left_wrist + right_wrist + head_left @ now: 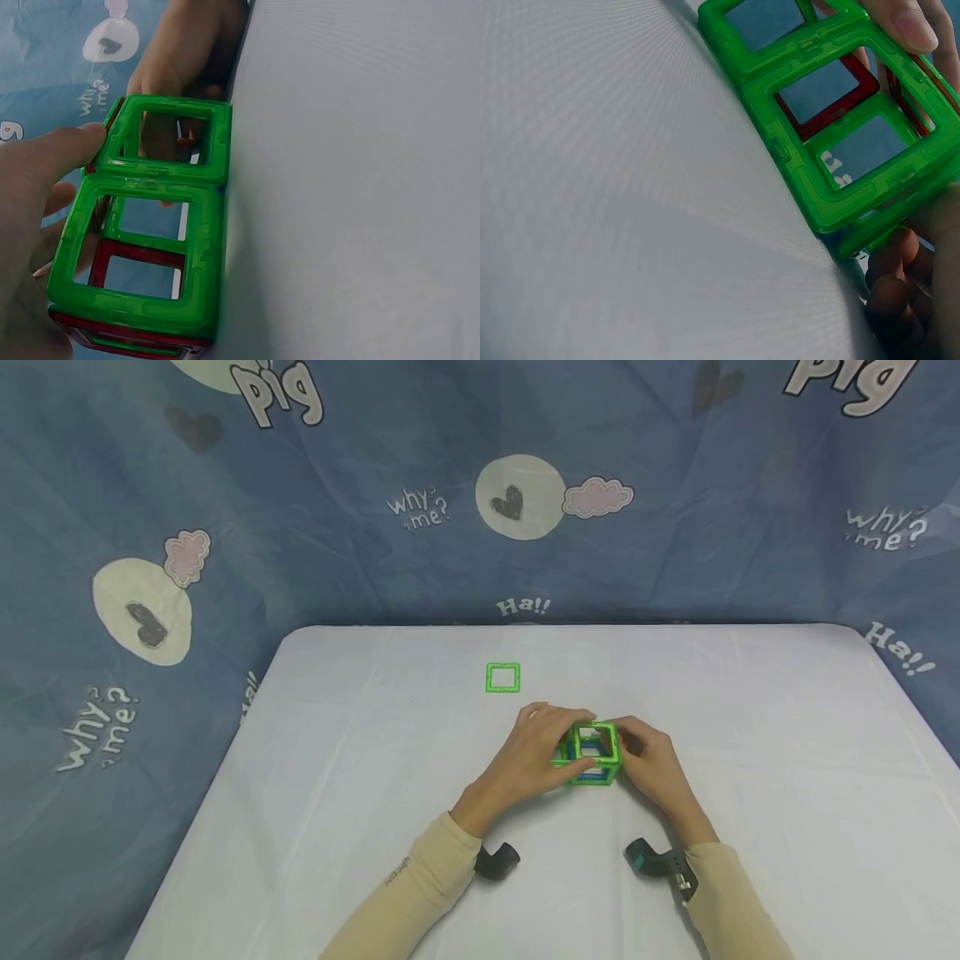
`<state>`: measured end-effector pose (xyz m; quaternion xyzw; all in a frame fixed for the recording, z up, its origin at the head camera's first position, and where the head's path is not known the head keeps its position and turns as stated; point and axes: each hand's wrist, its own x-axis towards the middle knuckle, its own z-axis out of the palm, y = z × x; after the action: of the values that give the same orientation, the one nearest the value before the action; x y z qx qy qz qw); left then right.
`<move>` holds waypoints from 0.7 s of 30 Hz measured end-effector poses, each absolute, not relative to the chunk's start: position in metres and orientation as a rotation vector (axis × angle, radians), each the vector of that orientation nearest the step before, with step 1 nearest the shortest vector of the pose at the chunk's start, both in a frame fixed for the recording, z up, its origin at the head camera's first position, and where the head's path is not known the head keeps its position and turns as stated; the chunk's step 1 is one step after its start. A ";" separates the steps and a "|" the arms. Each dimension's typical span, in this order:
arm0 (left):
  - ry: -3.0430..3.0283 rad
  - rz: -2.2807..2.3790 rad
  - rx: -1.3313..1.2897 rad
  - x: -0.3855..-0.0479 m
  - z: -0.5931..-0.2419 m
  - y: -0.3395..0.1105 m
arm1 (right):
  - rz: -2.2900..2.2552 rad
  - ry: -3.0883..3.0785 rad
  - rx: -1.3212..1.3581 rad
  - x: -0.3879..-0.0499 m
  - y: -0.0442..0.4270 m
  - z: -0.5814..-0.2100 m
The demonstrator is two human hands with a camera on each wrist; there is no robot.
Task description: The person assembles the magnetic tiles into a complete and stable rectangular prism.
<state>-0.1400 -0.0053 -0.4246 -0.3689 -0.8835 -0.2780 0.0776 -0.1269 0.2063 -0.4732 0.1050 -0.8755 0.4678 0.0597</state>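
A structure of magnetic tiles (597, 780), joined square frames, stands on the white table. Green frames make up most of it; blue shows in the head view and red frames in the wrist views. From the left, my left hand (536, 752) grips it, thumb along the near side and fingers over the far side. My right hand (651, 762) holds its right end with curled fingers, partly hidden by the structure in the left wrist view. In the right wrist view, those right-hand fingers (892, 277) lie against the end of the green magnetic tiles (795, 172).
A single green square magnetic tile (503, 691) lies flat on the white table (360, 735), beyond my left hand. A blue printed cloth (337, 560) hangs behind the table and along its left side. Dark wrist-worn cameras (498, 862) sit below both hands.
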 end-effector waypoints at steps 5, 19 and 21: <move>-2.627 -0.831 -1.097 -0.140 -0.426 -0.004 | 1.403 -2.665 0.308 -0.127 0.206 -0.472; -2.632 -0.799 -1.103 -0.138 -0.427 -0.004 | 1.400 -2.652 0.328 -0.126 0.206 -0.472; -2.630 -0.827 -1.111 -0.139 -0.427 -0.005 | 1.402 -2.657 0.323 -0.126 0.207 -0.472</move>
<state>-0.1385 -0.0051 -0.4274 -0.3724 -0.8816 -0.2773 0.0847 -0.1260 0.2071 -0.4722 0.1067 -0.8778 0.4632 0.0601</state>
